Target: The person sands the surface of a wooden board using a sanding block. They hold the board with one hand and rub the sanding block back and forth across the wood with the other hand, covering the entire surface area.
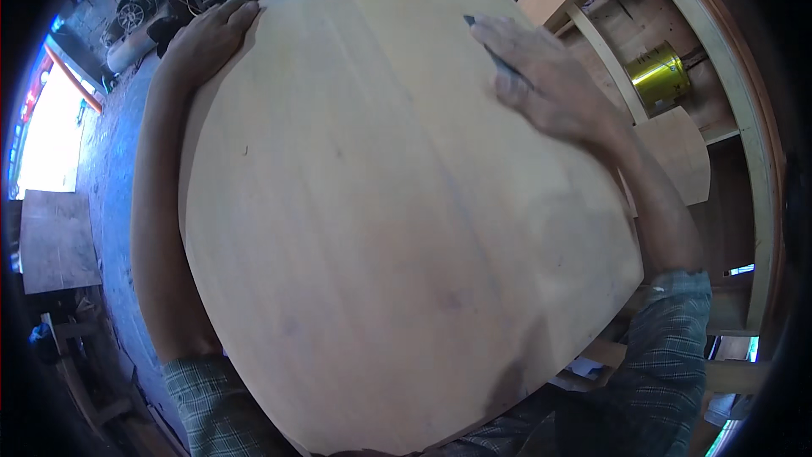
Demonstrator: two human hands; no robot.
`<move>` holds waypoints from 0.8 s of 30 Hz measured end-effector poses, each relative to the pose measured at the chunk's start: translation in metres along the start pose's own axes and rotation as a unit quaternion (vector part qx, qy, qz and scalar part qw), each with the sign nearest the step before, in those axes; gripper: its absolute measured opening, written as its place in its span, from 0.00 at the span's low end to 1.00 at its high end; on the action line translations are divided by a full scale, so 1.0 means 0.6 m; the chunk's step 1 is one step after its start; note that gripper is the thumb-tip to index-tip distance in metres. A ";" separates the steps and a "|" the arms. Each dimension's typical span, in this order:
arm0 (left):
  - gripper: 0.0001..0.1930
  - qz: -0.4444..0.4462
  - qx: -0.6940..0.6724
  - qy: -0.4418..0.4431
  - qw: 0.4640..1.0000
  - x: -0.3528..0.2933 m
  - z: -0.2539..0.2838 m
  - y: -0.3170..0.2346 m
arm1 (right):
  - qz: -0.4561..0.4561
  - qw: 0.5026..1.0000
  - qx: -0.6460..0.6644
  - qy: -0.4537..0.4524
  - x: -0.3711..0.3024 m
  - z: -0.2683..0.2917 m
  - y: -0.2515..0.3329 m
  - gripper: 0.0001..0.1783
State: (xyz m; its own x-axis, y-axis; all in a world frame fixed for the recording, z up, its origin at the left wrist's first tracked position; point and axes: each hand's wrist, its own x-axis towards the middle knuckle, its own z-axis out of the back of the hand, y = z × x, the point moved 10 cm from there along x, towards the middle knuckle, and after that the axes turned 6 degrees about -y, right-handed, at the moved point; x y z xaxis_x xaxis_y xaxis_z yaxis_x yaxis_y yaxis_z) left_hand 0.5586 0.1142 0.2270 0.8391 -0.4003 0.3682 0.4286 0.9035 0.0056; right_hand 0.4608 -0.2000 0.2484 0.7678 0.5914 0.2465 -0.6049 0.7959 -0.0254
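Observation:
A large pale wooden panel fills the middle of the view, its smooth face turned up toward me. My left hand holds the panel at its far left corner, with the fingers closed along the edge. On the panel's far right part lies my right hand, slightly blurred. Its fingers press a thin dark piece of sandpaper against the wood; most of the sheet is hidden under the hand. A small curved mark or shaving shows on the left of the panel.
On the right stands a wooden frame with a yellow metal can and a curved board inside. A machine with a wheel and tank sits far left on the blue-lit floor. Another board stands at left.

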 end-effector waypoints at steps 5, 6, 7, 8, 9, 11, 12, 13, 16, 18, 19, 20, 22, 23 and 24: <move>0.29 0.166 -0.137 -0.003 0.976 -0.008 -0.011 0.021 | -0.024 0.998 -0.009 -0.051 0.050 -0.014 -0.024 0.36; 0.29 0.171 -0.145 -0.013 0.974 -0.017 -0.005 0.031 | -0.006 0.998 0.003 -0.055 0.042 -0.010 -0.014 0.36; 0.29 0.160 -0.127 -0.007 0.979 -0.014 -0.002 0.035 | 0.012 0.998 0.015 -0.059 0.022 0.002 -0.001 0.36; 0.29 0.149 -0.118 -0.002 0.982 -0.006 0.002 0.020 | 0.028 0.998 0.021 -0.057 0.008 0.008 0.008 0.36; 0.29 0.138 -0.108 0.003 0.985 -0.002 0.002 0.011 | 0.024 0.998 0.005 -0.058 0.015 0.005 0.002 0.36; 0.28 0.136 -0.107 0.008 0.985 -0.011 -0.001 0.015 | 0.012 0.997 -0.025 -0.066 0.042 -0.003 -0.020 0.36; 0.28 0.121 -0.114 0.004 0.986 0.004 -0.004 0.006 | 0.013 0.999 -0.041 -0.010 0.064 -0.015 -0.029 0.36; 0.28 0.089 -0.090 -0.008 0.992 0.002 -0.002 -0.002 | 0.018 0.998 -0.046 0.043 0.098 -0.034 -0.028 0.36; 0.27 0.070 -0.052 -0.026 0.996 0.000 -0.002 0.007 | -0.007 0.998 -0.015 -0.052 0.068 -0.014 -0.007 0.35; 0.26 0.172 -0.067 0.002 0.983 -0.024 0.007 0.028 | 0.049 0.995 -0.020 -0.090 0.021 0.004 0.022 0.34; 0.24 0.092 -0.037 0.013 0.995 -0.009 0.001 0.024 | 0.053 0.995 -0.024 -0.080 0.006 0.012 0.021 0.34; 0.24 0.072 -0.048 0.010 0.996 -0.011 -0.001 0.015 | 0.041 0.997 -0.019 -0.066 0.015 0.004 0.011 0.34; 0.24 0.015 -0.071 0.002 0.997 0.004 0.006 -0.021 | 0.003 0.999 -0.015 -0.042 0.043 -0.003 -0.030 0.33; 0.22 0.096 -0.072 0.002 0.993 0.006 0.001 -0.011 | -0.008 0.999 -0.008 -0.035 0.058 -0.007 -0.045 0.33; 0.21 0.084 -0.054 0.008 0.995 0.000 0.005 -0.027 | -0.013 0.999 0.007 -0.031 0.083 -0.022 -0.051 0.33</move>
State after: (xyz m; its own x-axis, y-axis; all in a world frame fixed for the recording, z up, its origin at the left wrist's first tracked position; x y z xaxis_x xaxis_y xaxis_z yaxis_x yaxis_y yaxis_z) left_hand 0.5506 0.0998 0.2300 0.9069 -0.2481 0.3406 0.3142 0.9367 -0.1543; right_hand 0.5204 -0.1936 0.2484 0.7686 0.5611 0.3071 -0.5883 0.8087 -0.0052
